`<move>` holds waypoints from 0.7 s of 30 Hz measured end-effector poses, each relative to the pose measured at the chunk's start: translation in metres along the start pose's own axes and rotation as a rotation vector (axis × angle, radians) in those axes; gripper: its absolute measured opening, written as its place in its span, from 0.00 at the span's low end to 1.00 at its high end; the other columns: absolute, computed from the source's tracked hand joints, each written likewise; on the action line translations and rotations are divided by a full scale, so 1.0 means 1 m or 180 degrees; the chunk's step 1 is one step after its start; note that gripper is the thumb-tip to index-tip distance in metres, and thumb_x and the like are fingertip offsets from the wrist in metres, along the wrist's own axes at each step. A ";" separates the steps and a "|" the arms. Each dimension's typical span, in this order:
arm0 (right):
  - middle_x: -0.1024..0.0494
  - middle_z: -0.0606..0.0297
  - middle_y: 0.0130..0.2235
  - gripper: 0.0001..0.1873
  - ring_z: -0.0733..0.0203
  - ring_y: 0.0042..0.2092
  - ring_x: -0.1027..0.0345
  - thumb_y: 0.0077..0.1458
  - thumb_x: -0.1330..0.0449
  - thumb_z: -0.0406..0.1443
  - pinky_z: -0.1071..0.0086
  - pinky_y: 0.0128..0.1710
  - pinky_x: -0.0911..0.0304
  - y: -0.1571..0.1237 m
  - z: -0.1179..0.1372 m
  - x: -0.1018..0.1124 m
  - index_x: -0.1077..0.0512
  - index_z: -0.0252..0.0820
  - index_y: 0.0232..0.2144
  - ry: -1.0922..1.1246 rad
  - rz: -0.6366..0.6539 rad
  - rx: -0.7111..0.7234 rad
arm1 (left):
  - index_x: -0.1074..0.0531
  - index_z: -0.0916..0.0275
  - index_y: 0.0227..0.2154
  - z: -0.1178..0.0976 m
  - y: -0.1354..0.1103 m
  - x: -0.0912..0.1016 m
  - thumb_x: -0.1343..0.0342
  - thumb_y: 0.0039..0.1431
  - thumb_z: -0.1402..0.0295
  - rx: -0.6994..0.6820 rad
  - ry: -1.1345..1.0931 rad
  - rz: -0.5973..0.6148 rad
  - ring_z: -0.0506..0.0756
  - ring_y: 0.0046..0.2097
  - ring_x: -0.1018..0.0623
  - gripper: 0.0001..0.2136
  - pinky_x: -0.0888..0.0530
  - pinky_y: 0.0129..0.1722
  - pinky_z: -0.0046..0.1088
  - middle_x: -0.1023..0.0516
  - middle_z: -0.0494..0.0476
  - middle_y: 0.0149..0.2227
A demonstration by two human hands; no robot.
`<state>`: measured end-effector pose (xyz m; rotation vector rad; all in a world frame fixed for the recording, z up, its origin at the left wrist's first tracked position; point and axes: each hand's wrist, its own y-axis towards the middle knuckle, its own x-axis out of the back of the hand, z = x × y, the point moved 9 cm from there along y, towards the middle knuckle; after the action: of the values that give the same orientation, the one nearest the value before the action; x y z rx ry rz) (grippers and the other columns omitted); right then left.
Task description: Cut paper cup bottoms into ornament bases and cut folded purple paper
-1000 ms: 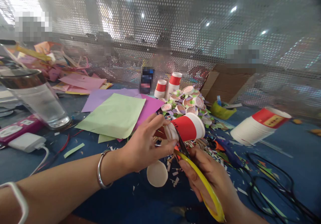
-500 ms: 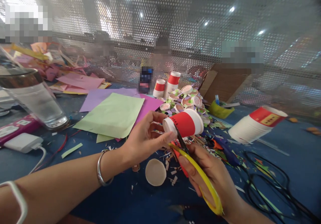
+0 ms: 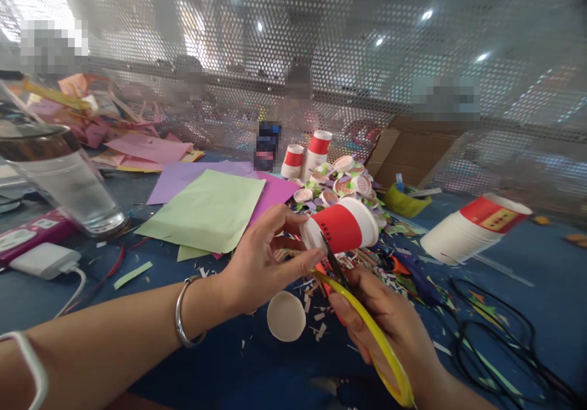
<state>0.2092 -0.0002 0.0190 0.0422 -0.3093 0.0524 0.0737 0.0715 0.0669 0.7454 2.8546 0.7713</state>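
Note:
In my left hand (image 3: 263, 257) is a red and white paper cup (image 3: 342, 226), lying on its side and pinched at its left end. My right hand (image 3: 383, 312) is closed around a pair of scissors (image 3: 378, 349) with yellow and red handles. Their dark blades rest against the cup near the pinched end. Below the hands a round pale paper disc (image 3: 286, 316) lies on the blue table (image 3: 215, 367), with small paper scraps (image 3: 321, 330) beside it.
Behind the cup sits a heap of cut cup bottoms (image 3: 343, 183). Stacked paper cups (image 3: 477, 229) lean at the right, near black cables (image 3: 486, 336) and a glue gun (image 3: 419, 275). Coloured paper sheets (image 3: 206, 211) and a glass of water (image 3: 73, 183) occupy the left.
The cup and both hands have shifted very slightly right in the picture. The scissors stay against the cup near its left end.

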 end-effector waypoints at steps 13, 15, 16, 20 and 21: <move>0.42 0.78 0.17 0.20 0.72 0.16 0.50 0.60 0.41 0.54 0.75 0.16 0.53 -0.005 0.013 0.000 0.34 0.44 0.34 0.0084 -0.0209 -0.0200 | 0.35 0.61 0.48 0.019 -0.004 -0.008 0.33 0.56 0.64 0.0570 -0.0700 -0.0012 0.55 0.43 0.21 0.20 0.21 0.42 0.33 0.23 0.57 0.40; 0.41 0.79 0.16 0.21 0.71 0.15 0.49 0.58 0.39 0.54 0.75 0.16 0.52 -0.004 0.010 0.003 0.33 0.44 0.36 0.0057 -0.0203 -0.0255 | 0.36 0.61 0.45 0.029 -0.006 -0.012 0.32 0.56 0.62 0.0941 -0.1064 -0.0019 0.54 0.39 0.20 0.21 0.22 0.38 0.31 0.22 0.56 0.38; 0.41 0.79 0.16 0.21 0.71 0.15 0.49 0.58 0.39 0.54 0.75 0.15 0.51 -0.004 0.008 0.004 0.33 0.44 0.37 0.0040 -0.0213 -0.0268 | 0.36 0.61 0.43 0.030 -0.007 -0.013 0.32 0.55 0.61 0.1034 -0.1148 -0.0032 0.53 0.39 0.20 0.21 0.22 0.38 0.30 0.22 0.56 0.38; 0.40 0.79 0.15 0.20 0.71 0.15 0.48 0.55 0.35 0.51 0.76 0.15 0.50 -0.003 0.008 0.006 0.32 0.43 0.38 0.0021 -0.0206 -0.0284 | 0.35 0.62 0.44 0.028 -0.006 -0.011 0.32 0.55 0.62 0.1111 -0.1117 -0.0136 0.52 0.38 0.20 0.20 0.23 0.38 0.27 0.21 0.55 0.38; 0.40 0.79 0.16 0.20 0.71 0.15 0.48 0.55 0.34 0.50 0.76 0.14 0.51 -0.003 0.008 0.005 0.32 0.43 0.38 0.0030 -0.0185 -0.0289 | 0.35 0.62 0.45 0.028 -0.005 -0.011 0.32 0.55 0.62 0.1114 -0.1099 -0.0156 0.51 0.38 0.21 0.21 0.23 0.38 0.27 0.21 0.55 0.38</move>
<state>0.2120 -0.0030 0.0285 -0.0390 -0.3004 -0.0191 0.0867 0.0748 0.0400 0.7543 2.6976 0.1141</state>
